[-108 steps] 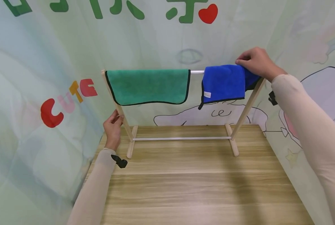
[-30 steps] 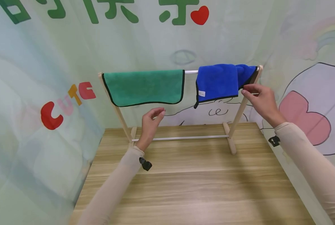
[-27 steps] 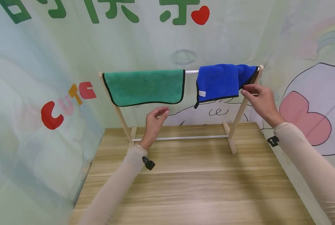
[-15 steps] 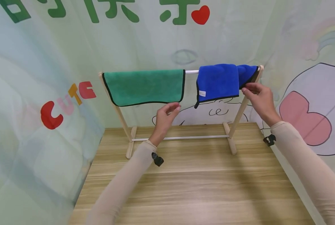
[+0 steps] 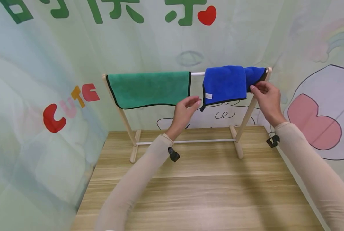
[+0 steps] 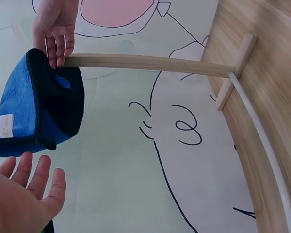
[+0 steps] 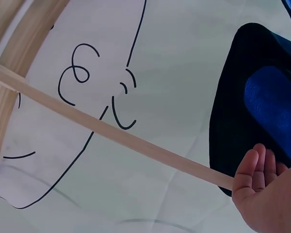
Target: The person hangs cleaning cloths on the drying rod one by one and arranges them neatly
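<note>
A blue towel (image 5: 225,84) with a black border and a small white tag hangs folded over the right part of the drying rack's top bar (image 5: 197,74); its right part is skewed, showing a dark underside. My right hand (image 5: 268,98) has its fingertips right at the towel's lower right edge, beside the rack's right post (image 5: 248,113). In the right wrist view its slightly bent fingers (image 7: 252,172) overlap the dark cloth. My left hand (image 5: 184,112), fingers spread and holding nothing, is just left of the towel's lower left corner loop. The left wrist view shows its open palm (image 6: 19,199) below the towel.
A green towel (image 5: 148,89) with a black border hangs smoothly over the left part of the bar. The wooden rack stands on a wood-grain table (image 5: 200,192), with a thin lower rod (image 5: 203,141). Printed cloth walls (image 5: 148,45) close in behind and on both sides.
My left hand has moved from the rack's left post rightward and up to the blue towel. My right hand came down from the top bar to the towel's lower right edge, lately shifting slightly up.
</note>
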Available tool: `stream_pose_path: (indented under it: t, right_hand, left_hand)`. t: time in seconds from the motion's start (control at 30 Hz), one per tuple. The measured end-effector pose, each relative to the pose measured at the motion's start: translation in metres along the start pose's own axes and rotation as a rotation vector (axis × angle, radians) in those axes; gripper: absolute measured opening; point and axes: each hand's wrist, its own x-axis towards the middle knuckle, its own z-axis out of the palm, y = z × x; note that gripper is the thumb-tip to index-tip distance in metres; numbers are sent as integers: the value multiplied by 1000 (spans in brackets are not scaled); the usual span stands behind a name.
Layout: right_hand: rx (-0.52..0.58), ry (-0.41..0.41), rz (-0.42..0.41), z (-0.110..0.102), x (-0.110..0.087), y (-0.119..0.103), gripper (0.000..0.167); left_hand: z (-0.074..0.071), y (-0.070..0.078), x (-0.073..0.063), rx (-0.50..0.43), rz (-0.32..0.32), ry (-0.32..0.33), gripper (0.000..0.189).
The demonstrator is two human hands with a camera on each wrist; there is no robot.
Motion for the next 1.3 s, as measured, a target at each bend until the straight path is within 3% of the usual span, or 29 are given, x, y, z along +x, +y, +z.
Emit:
stream_pose_path:
  t: [0.27,0.4,0.7,0.8,1.07,1.3]
  right_hand:
    - [118,93,-25,5,8,-1,29]
    - [147,116,-11,4,10,-5,33]
    - [320,137,19,-2,20,-14,21]
    - [367,135,23,-4,22,-15,18]
    - [370,132,38,-6,26,-17,16]
    - [369,130,58,-7,27,-19,15]
  left_hand:
    - [20,11,20,-99,-73,3,39]
    - [25,16,27,-119,-111,5,39]
    - [36,32,44,-177,-76,56,35]
    - [40,38,49,-178,-92,75,37]
    - [48,49,58,-293,-204,185,40]
    - [55,57,64,-402,-254,221,44]
